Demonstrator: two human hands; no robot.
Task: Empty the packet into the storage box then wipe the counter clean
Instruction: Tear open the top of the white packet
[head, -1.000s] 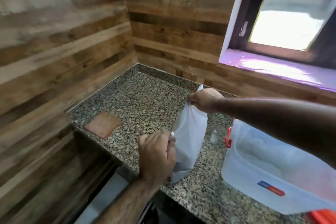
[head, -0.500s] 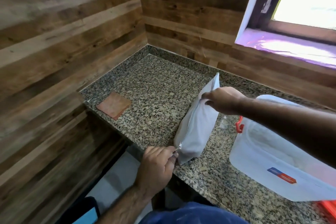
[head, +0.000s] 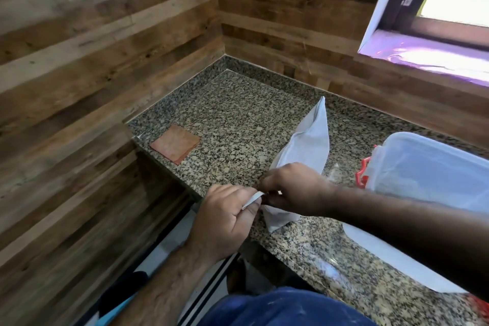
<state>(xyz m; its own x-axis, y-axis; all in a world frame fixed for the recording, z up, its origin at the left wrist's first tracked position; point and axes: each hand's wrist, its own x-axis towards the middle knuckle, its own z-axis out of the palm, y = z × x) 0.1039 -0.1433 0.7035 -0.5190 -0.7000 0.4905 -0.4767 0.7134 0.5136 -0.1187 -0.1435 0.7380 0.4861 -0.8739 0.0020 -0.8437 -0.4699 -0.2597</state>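
Bench (head: 238, 124), speckled granite, one, set in a wood-panelled corner. One reddish-brown cloth (head: 175, 143), folded flat, near the bench's left edge. My left hand (head: 225, 222), one, fingers pinched on the near corner of the packet. One white packet (head: 304, 151), lying lengthwise near the front edge; no print readable. My right hand (head: 293, 188), one, fingers gripping the same near end. One translucent storage box (head: 428, 169) at right, red clip; no legible label.
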